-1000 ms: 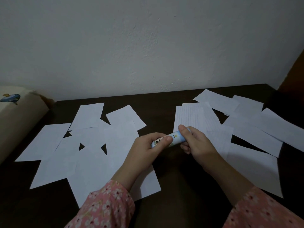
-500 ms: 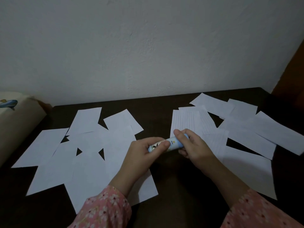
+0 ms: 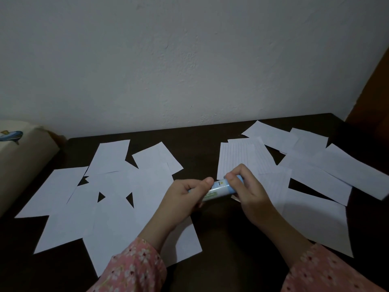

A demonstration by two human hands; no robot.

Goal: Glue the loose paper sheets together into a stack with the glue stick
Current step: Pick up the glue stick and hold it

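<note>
While the left hand [image 3: 185, 191] and right hand [image 3: 245, 186] each grip an end of the glue stick [image 3: 219, 187] above the dark surface [image 3: 221, 239], apparently uncapping it, a jerk could scatter the loose paper sheets [image 3: 113, 207] lying flat on both sides.

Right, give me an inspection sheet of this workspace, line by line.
Surface: dark table, dimly lit, pushed against a wall.
Job's things: glue stick held level above the table; loose paper sheets in two overlapping spreads, plain white sheets on the left and lined sheets on the right. No glued stack seen.
Clutter: nothing seen.
Hands: left hand grips one end of the glue stick, right hand grips the other; whether the cap is on cannot be told.
Cables: nothing seen.
Surroundings: white wall behind; cream cushion with a blue print at far left; brown panel at far right.
</note>
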